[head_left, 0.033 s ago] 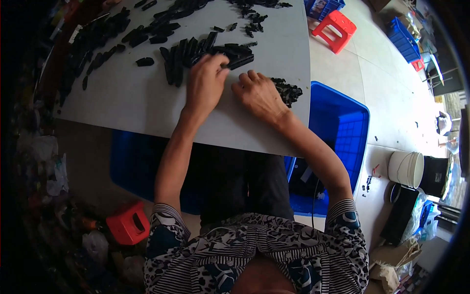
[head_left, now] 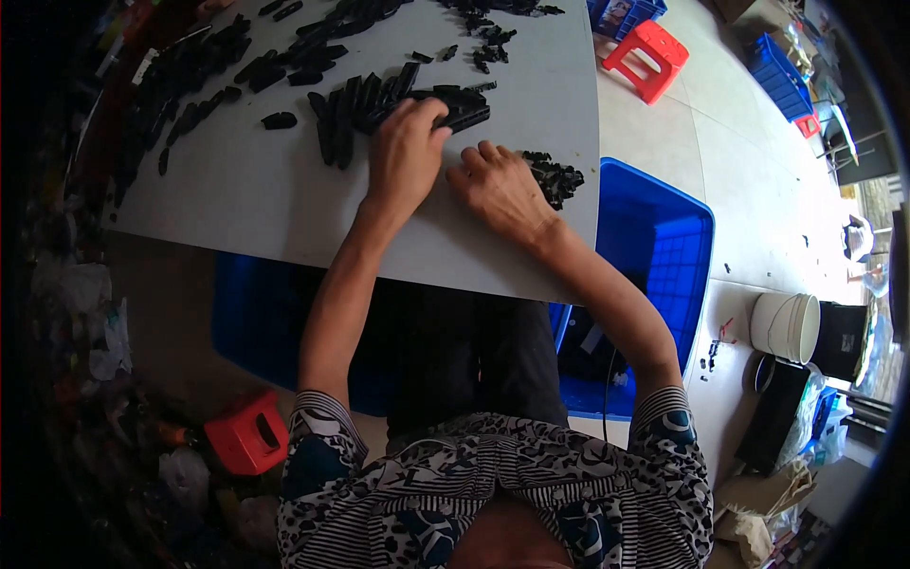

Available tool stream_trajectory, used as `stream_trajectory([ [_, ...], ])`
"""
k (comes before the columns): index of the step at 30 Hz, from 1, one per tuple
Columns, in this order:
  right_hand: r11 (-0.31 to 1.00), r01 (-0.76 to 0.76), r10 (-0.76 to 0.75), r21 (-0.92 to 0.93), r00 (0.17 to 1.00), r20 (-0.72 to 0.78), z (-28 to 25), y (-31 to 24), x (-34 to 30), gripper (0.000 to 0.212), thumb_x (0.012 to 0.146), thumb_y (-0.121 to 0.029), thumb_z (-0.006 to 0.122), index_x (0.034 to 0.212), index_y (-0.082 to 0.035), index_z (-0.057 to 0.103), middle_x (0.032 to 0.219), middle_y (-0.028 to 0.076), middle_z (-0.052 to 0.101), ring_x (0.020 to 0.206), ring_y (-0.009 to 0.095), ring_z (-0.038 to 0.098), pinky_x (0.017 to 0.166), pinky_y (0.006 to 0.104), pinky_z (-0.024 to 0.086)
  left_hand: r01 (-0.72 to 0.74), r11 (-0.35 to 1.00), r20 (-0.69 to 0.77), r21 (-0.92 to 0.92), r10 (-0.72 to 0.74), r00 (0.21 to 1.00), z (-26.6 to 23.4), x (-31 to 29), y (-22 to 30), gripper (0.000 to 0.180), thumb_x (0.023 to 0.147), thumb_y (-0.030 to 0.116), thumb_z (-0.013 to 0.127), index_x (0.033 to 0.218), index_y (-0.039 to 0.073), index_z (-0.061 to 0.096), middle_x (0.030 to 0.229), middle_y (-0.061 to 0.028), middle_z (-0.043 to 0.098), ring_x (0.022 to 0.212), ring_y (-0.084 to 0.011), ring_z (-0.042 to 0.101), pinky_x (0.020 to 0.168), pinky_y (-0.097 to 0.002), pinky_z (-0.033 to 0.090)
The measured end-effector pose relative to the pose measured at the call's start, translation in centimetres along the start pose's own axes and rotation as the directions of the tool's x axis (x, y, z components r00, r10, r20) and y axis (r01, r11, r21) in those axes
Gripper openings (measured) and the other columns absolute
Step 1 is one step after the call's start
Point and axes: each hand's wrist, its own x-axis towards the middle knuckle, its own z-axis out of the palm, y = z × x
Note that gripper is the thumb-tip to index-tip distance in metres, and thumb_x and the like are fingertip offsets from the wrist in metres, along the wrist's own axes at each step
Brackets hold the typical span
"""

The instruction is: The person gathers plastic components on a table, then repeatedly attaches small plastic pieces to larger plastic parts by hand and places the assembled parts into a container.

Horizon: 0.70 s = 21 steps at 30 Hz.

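My left hand (head_left: 406, 156) is at the near edge of a cluster of long, narrow black plastic-looking pieces (head_left: 343, 123) on the table. Its fingers are bent over the pieces, with a gap between thumb and forefinger; I see nothing held there. Just right of it, my right hand (head_left: 502, 190) is low over the tabletop, fingers curled under and knuckles up. Whatever its fingertips hold, if anything, is hidden beneath the hand. Beside it lies a small heap of short, jagged black bits (head_left: 555, 180).
More black pieces spread across the white table (head_left: 242, 204) at far left and back. A blue crate (head_left: 706, 213) stands below the right table edge. Red stools (head_left: 654, 57) and a white bucket (head_left: 785, 326) are on the floor. Bags and clutter line the left side.
My left hand has shifted slightly right and away from me along the black pieces. My right hand has barely moved.
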Motion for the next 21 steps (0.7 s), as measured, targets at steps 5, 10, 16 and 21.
stream_trajectory([
  [5,0.980,-0.057,0.069,0.193,0.996,-0.055,-0.9,-0.8,-1.9,0.013,0.068,-0.008,0.057,0.081,-0.007,0.058,0.081,0.010,0.051,0.079,0.025,0.056,0.066,0.0355,0.050,-0.064,0.978,0.060,0.196,0.053,0.997,4.4,1.4,-0.1,0.018,0.079,0.006,0.064,0.094,0.003,0.055,0.092,-0.0161,0.056,0.078,-0.0360,0.062,0.067,-0.0456,0.049],
  [10,0.664,-0.242,0.422,0.708,0.903,-0.086,-2.8,-1.1,-3.5,0.019,0.070,0.009,0.060,0.083,-0.003,0.066,0.078,0.010,0.059,0.072,0.022,0.061,0.061,0.0301,0.050,0.006,0.990,0.157,0.144,-0.029,0.987,4.1,1.1,-0.1,0.022,0.078,0.006,0.067,0.095,0.001,0.054,0.089,-0.0153,0.058,0.083,-0.0384,0.059,0.072,-0.0436,0.048],
  [16,-0.775,0.060,0.453,0.629,0.747,0.488,-3.3,-0.9,-6.0,0.009,0.085,0.003,0.058,0.086,-0.002,0.064,0.081,0.005,0.063,0.069,0.014,0.063,0.056,0.0243,0.053,0.491,0.683,0.356,-0.541,-0.343,0.869,1.4,-0.8,0.2,0.012,0.083,0.002,0.058,0.094,0.004,0.058,0.077,-0.0069,0.061,0.058,-0.0156,0.058,0.050,-0.0284,0.044],
  [21,-0.942,0.165,0.294,0.291,0.824,0.485,-3.4,-1.7,-6.8,0.008,0.087,-0.005,0.059,0.094,-0.003,0.060,0.086,0.012,0.058,0.072,0.015,0.055,0.062,0.0232,0.048,0.591,0.047,0.546,-0.805,-0.332,0.769,-0.7,-3.8,0.2,0.029,0.088,0.009,0.058,0.116,0.005,0.051,0.092,-0.0111,0.066,0.057,-0.0075,0.053,0.052,-0.0190,0.043],
])
